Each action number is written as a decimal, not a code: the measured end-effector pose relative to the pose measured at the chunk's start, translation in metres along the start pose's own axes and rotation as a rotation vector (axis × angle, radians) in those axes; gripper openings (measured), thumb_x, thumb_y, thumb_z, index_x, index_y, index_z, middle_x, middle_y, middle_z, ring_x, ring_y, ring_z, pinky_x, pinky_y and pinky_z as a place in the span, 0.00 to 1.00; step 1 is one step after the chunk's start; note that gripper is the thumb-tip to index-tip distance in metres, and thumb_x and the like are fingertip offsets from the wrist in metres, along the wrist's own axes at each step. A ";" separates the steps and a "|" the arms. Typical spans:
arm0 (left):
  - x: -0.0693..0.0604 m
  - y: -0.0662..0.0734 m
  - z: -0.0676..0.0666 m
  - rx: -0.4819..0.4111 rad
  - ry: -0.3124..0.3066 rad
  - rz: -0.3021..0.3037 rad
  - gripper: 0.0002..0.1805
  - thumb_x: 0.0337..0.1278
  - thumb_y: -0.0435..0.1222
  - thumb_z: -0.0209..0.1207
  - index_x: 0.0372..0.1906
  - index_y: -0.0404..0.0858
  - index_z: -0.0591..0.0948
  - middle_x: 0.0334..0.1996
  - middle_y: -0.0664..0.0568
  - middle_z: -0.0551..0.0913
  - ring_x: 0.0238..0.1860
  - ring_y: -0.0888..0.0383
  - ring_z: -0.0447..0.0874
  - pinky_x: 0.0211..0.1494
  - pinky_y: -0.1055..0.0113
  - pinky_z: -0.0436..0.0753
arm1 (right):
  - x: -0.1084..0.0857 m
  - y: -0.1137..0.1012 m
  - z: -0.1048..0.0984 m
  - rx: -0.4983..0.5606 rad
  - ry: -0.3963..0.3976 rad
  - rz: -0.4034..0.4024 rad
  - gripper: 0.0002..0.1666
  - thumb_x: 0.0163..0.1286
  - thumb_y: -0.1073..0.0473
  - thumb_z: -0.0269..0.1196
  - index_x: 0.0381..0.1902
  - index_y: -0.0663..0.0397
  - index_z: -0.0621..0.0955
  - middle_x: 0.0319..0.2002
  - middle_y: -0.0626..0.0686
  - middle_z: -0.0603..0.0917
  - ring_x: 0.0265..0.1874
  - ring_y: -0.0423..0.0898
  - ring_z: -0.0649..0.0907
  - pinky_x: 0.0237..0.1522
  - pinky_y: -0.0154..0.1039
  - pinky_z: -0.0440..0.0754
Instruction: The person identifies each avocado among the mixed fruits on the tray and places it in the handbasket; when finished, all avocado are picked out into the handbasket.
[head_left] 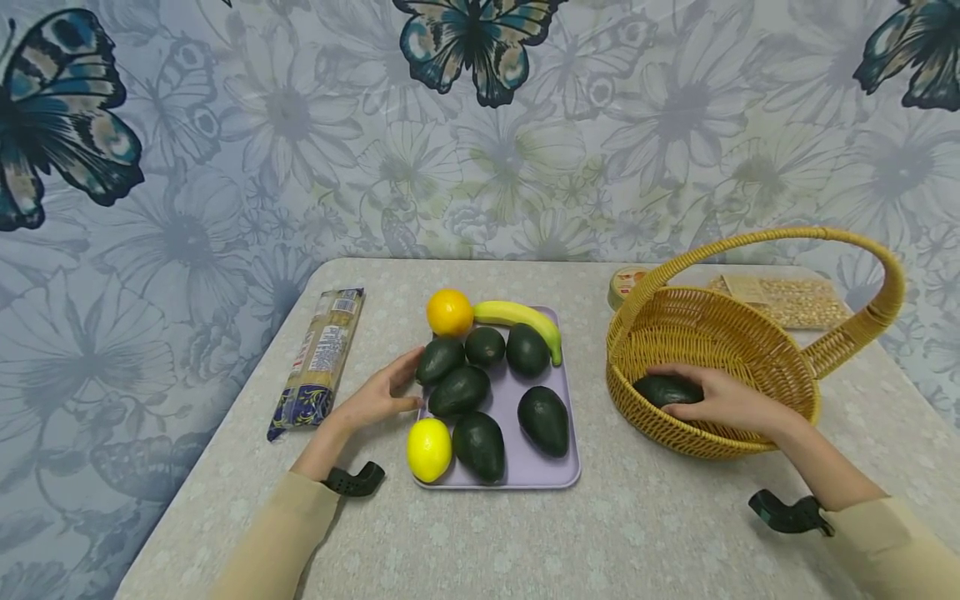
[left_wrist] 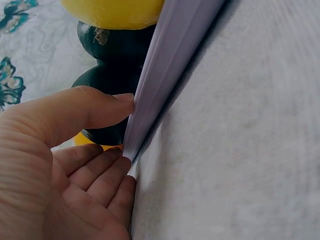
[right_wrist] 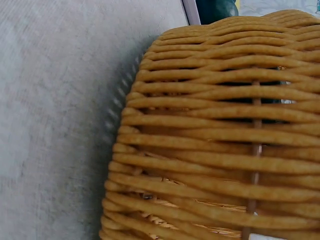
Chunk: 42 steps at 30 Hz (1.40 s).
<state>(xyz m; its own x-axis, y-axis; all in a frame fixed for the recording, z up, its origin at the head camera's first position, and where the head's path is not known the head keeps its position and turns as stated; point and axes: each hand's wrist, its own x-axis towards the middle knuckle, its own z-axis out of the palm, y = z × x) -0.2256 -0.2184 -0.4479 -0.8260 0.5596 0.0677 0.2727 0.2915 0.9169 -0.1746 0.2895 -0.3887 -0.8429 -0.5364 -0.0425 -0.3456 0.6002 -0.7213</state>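
In the head view a lilac tray (head_left: 510,433) bears several dark green avocados (head_left: 543,421), a banana (head_left: 517,315), an orange (head_left: 449,312) and a yellow lemon (head_left: 429,450). My left hand (head_left: 378,396) is at the tray's left edge, thumb and fingers spread; the left wrist view has the thumb against the tray's rim (left_wrist: 165,60). Inside the wicker basket (head_left: 705,325) on the right, my right hand (head_left: 723,403) grips an avocado (head_left: 667,389). The right wrist view holds mostly the basket's woven side (right_wrist: 215,120), which hides that hand.
A long packet (head_left: 318,358) with a dark blue end lies left of the tray. Behind the basket are a small round tin (head_left: 624,285) and a clear pack (head_left: 798,302) of pale pieces. The basket's tall handle (head_left: 888,292) arches over it. A patterned wall stands behind the table.
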 end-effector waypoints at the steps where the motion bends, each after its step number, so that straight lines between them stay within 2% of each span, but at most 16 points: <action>1: 0.000 0.000 0.000 -0.002 0.000 0.000 0.45 0.52 0.23 0.61 0.73 0.33 0.51 0.71 0.38 0.53 0.70 0.42 0.51 0.72 0.50 0.51 | 0.000 0.000 0.000 0.004 -0.003 0.000 0.33 0.66 0.55 0.63 0.65 0.63 0.68 0.59 0.61 0.74 0.55 0.55 0.73 0.48 0.38 0.77; 10: -0.002 -0.002 0.000 -0.003 0.000 -0.008 0.45 0.52 0.24 0.61 0.73 0.34 0.51 0.71 0.39 0.53 0.71 0.43 0.51 0.72 0.50 0.51 | 0.000 -0.002 0.000 -0.043 -0.022 -0.009 0.33 0.65 0.57 0.63 0.64 0.64 0.68 0.57 0.61 0.75 0.50 0.49 0.75 0.43 0.36 0.78; 14: -0.002 -0.003 0.000 -0.001 0.001 -0.003 0.45 0.52 0.24 0.61 0.73 0.33 0.51 0.71 0.39 0.54 0.70 0.43 0.51 0.72 0.50 0.51 | -0.001 -0.006 -0.004 -0.044 -0.050 -0.017 0.34 0.65 0.56 0.63 0.65 0.64 0.67 0.59 0.62 0.73 0.54 0.54 0.74 0.47 0.35 0.77; 17: -0.003 -0.002 0.000 -0.003 0.004 -0.001 0.45 0.52 0.24 0.61 0.73 0.33 0.51 0.71 0.39 0.54 0.70 0.43 0.51 0.72 0.50 0.51 | -0.004 -0.012 -0.010 -0.031 -0.034 -0.022 0.35 0.65 0.55 0.63 0.66 0.63 0.67 0.62 0.63 0.71 0.59 0.60 0.72 0.55 0.44 0.76; 18: -0.003 -0.003 0.000 -0.002 0.006 -0.001 0.45 0.52 0.24 0.61 0.73 0.33 0.51 0.71 0.39 0.54 0.70 0.43 0.51 0.72 0.50 0.51 | -0.005 -0.015 -0.013 -0.030 -0.019 -0.032 0.35 0.66 0.55 0.63 0.66 0.63 0.67 0.62 0.63 0.71 0.60 0.61 0.71 0.56 0.47 0.75; 20: -0.003 -0.003 0.000 0.004 0.010 0.001 0.45 0.52 0.24 0.61 0.73 0.33 0.51 0.71 0.39 0.54 0.70 0.43 0.51 0.72 0.50 0.51 | -0.009 -0.022 -0.017 -0.040 0.030 -0.041 0.35 0.65 0.55 0.63 0.67 0.59 0.67 0.63 0.60 0.71 0.61 0.60 0.70 0.58 0.44 0.74; 23: -0.003 -0.002 -0.001 0.025 0.015 -0.001 0.45 0.52 0.23 0.61 0.73 0.32 0.51 0.71 0.37 0.54 0.70 0.42 0.52 0.71 0.49 0.52 | -0.015 -0.038 -0.019 -0.061 0.136 -0.118 0.34 0.64 0.59 0.65 0.66 0.55 0.68 0.63 0.56 0.72 0.61 0.50 0.72 0.57 0.30 0.73; 25: -0.003 -0.001 -0.001 0.030 0.015 0.000 0.45 0.52 0.22 0.60 0.73 0.31 0.50 0.71 0.36 0.53 0.70 0.41 0.52 0.71 0.49 0.52 | -0.017 -0.051 -0.016 -0.037 0.216 -0.202 0.34 0.62 0.65 0.65 0.65 0.55 0.70 0.62 0.54 0.73 0.60 0.43 0.73 0.55 0.22 0.70; 28: -0.003 0.006 0.000 0.021 0.008 -0.005 0.44 0.51 0.20 0.59 0.72 0.28 0.49 0.71 0.34 0.53 0.70 0.39 0.51 0.71 0.48 0.51 | -0.017 -0.070 -0.005 0.057 0.304 -0.349 0.36 0.57 0.76 0.64 0.64 0.62 0.70 0.61 0.54 0.73 0.60 0.40 0.73 0.57 0.25 0.69; 30: -0.003 0.015 0.000 0.009 0.002 -0.008 0.44 0.51 0.19 0.58 0.72 0.27 0.49 0.70 0.33 0.52 0.70 0.38 0.50 0.71 0.48 0.51 | -0.014 -0.081 0.005 0.132 0.339 -0.402 0.37 0.55 0.80 0.62 0.64 0.64 0.69 0.62 0.55 0.73 0.60 0.42 0.72 0.59 0.28 0.69; 32: -0.004 0.023 0.001 0.007 -0.006 -0.015 0.44 0.51 0.19 0.58 0.71 0.25 0.49 0.70 0.32 0.52 0.70 0.38 0.50 0.71 0.48 0.51 | -0.009 -0.088 0.018 0.186 0.368 -0.419 0.37 0.55 0.81 0.62 0.64 0.65 0.69 0.62 0.58 0.72 0.61 0.44 0.71 0.60 0.30 0.69; 34: -0.005 0.030 0.001 0.014 -0.011 -0.017 0.43 0.51 0.20 0.58 0.71 0.24 0.49 0.70 0.31 0.52 0.69 0.37 0.51 0.71 0.48 0.52 | -0.003 -0.090 0.033 0.222 0.389 -0.406 0.37 0.56 0.80 0.62 0.65 0.63 0.69 0.62 0.60 0.72 0.62 0.46 0.71 0.62 0.32 0.68; 37: -0.005 0.032 0.002 0.017 -0.009 -0.023 0.43 0.52 0.20 0.58 0.71 0.25 0.49 0.70 0.32 0.52 0.69 0.38 0.51 0.71 0.49 0.52 | 0.009 -0.090 0.055 0.241 0.395 -0.347 0.35 0.58 0.75 0.64 0.65 0.60 0.69 0.62 0.58 0.72 0.62 0.46 0.71 0.62 0.31 0.67; 42: -0.005 0.030 0.003 0.009 -0.008 -0.031 0.43 0.52 0.20 0.58 0.71 0.25 0.50 0.70 0.33 0.52 0.70 0.39 0.51 0.71 0.49 0.52 | 0.030 -0.080 0.085 0.276 0.313 -0.204 0.34 0.61 0.62 0.66 0.65 0.57 0.69 0.64 0.55 0.71 0.62 0.50 0.70 0.64 0.35 0.66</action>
<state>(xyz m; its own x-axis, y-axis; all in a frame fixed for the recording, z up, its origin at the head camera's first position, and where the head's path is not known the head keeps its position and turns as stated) -0.2119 -0.2105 -0.4214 -0.8302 0.5564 0.0361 0.2515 0.3159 0.9148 -0.1372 0.1751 -0.3908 -0.8677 -0.3966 0.2998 -0.4305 0.2977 -0.8521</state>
